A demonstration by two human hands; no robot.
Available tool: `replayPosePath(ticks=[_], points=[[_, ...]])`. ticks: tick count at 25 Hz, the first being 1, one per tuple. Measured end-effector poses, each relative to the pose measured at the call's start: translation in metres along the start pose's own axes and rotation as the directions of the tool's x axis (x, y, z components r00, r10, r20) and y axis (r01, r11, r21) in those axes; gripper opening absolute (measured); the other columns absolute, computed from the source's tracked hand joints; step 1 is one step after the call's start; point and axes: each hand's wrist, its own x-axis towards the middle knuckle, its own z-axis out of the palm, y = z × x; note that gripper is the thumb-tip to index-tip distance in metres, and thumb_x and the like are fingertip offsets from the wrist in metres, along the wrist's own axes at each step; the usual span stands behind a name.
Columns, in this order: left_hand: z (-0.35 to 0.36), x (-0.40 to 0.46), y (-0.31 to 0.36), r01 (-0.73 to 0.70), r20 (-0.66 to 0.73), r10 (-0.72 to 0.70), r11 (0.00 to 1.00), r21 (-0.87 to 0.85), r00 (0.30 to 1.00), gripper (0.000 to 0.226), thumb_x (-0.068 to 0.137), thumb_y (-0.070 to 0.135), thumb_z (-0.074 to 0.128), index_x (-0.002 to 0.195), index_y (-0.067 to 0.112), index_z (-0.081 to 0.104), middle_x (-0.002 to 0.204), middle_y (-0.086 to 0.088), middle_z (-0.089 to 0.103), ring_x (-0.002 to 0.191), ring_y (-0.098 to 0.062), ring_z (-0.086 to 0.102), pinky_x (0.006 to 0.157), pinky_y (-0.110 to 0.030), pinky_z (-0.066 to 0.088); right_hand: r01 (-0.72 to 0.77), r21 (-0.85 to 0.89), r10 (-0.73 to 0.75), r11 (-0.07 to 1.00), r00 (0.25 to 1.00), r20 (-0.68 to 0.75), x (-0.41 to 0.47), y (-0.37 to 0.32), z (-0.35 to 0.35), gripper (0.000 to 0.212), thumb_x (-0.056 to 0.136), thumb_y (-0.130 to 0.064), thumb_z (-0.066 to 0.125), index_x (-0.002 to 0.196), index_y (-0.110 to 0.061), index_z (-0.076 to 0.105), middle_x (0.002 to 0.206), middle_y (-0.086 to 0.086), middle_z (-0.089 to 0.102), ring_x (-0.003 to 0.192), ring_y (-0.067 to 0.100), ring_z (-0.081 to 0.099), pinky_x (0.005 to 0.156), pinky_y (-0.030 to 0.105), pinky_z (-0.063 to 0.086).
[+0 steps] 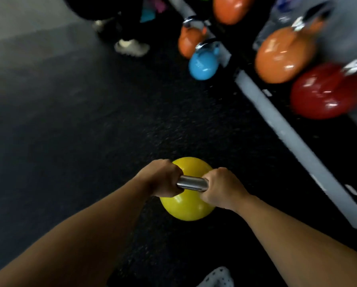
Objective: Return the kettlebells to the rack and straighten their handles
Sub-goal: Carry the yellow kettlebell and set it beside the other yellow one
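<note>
Gripping yellow kettlebell (187, 206) handle (192, 183) with left hand (163, 179) and right hand (221, 188) both closed; carrying level toward rack (277, 119) far right.

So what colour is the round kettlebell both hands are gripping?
Yellow kettlebell, steel handle; head view.

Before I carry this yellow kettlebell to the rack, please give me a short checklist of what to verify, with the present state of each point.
1. Both hands closed on the steel handle: left hand, right hand: ok.
2. Yellow kettlebell off the floor: cannot tell.
3. Floor between it and the rack free: ok.
4. Free place beside the red kettlebell: cannot tell, blurred.
5. Another person's shoe far from the path: ok.
</note>
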Motion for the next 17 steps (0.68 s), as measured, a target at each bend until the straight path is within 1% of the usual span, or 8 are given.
replayPosePath(ticks=[2,4,6,8,10,12,15,17], points=[[-0.037,0.045,0.061,-0.078,-0.022,0.08,0.995,0.065,0.997,0.02,0.08,0.044,0.061,0.088,0.026,0.066,0.074,0.005,0.062,0.068,-0.018,0.061,0.057,-0.028,0.042,-0.077,0.004,0.077,0.997,0.993,-0.091,-0.024,0.056,-0.049,0.028,0.067,-0.03,0.069,0.055,-0.018,0.046,0.058,-0.002,0.05,0.062,0.024,0.057,0.053,0.027,0.036],[-0.063,0.075,0.104,-0.129,-0.042,0.134,0.985,0.113,0.99,0.021,0.081,0.044,0.06,0.083,0.024,0.063,0.073,0.004,0.061,0.067,-0.019,0.059,0.057,-0.028,0.041,-0.111,0.001,0.11,0.994,0.983,-0.149,-0.043,0.093,-0.084,0.028,0.067,-0.033,0.07,0.056,-0.019,0.047,0.058,-0.001,0.052,0.064,0.026,0.061,0.053,0.027,0.036],[-0.093,0.115,0.165,-0.214,-0.082,0.231,0.961,0.172,0.97,0.021,0.081,0.044,0.059,0.076,0.023,0.056,0.073,0.002,0.06,0.066,-0.02,0.055,0.057,-0.028,0.039,-0.19,0.024,0.19,0.981,0.951,-0.242,-0.074,0.142,-0.128,0.023,0.069,-0.035,0.07,0.062,-0.019,0.055,0.064,0.001,0.06,0.072,0.029,0.065,0.055,0.028,0.038],[-0.115,0.144,0.215,-0.276,-0.101,0.303,0.935,0.222,0.948,0.021,0.08,0.043,0.059,0.075,0.023,0.056,0.08,-0.003,0.067,0.072,-0.025,0.061,0.06,-0.028,0.038,-0.265,-0.002,0.25,0.964,0.915,-0.317,-0.1,0.179,-0.159,0.022,0.071,-0.037,0.07,0.074,-0.016,0.065,0.077,0.006,0.07,0.082,0.031,0.067,0.062,0.03,0.045],[-0.133,0.176,0.256,-0.338,-0.109,0.379,0.9,0.277,0.919,0.024,0.079,0.043,0.059,0.08,0.019,0.062,0.085,-0.006,0.07,0.079,-0.03,0.066,0.061,-0.029,0.039,-0.343,-0.005,0.314,0.939,0.866,-0.39,-0.121,0.207,-0.184,0.027,0.073,-0.039,0.069,0.084,-0.015,0.069,0.088,0.01,0.073,0.089,0.033,0.067,0.07,0.032,0.05],[-0.146,0.21,0.289,-0.403,-0.119,0.46,0.855,0.327,0.88,0.027,0.078,0.043,0.06,0.083,0.017,0.065,0.086,-0.008,0.071,0.082,-0.032,0.068,0.062,-0.031,0.042,-0.429,0.024,0.393,0.903,0.802,-0.449,-0.134,0.234,-0.202,0.029,0.074,-0.039,0.067,0.089,-0.015,0.07,0.093,0.012,0.073,0.094,0.036,0.067,0.075,0.034,0.052],[-0.159,0.259,0.327,-0.474,-0.135,0.556,0.791,0.386,0.82,0.027,0.078,0.042,0.062,0.088,0.017,0.068,0.089,-0.009,0.072,0.084,-0.034,0.069,0.062,-0.032,0.047,-0.519,0.098,0.494,0.849,0.717,-0.492,-0.141,0.273,-0.224,0.029,0.074,-0.037,0.065,0.094,-0.017,0.071,0.096,0.014,0.073,0.097,0.039,0.065,0.077,0.037,0.052],[-0.167,0.29,0.345,-0.513,-0.126,0.6,0.76,0.399,0.79,0.027,0.079,0.041,0.062,0.092,0.019,0.068,0.092,-0.01,0.073,0.086,-0.036,0.069,0.065,-0.035,0.051,-0.566,0.13,0.545,0.814,0.666,-0.509,-0.137,0.295,-0.233,0.027,0.075,-0.037,0.064,0.093,-0.017,0.07,0.097,0.015,0.072,0.097,0.04,0.065,0.077,0.037,0.051]])
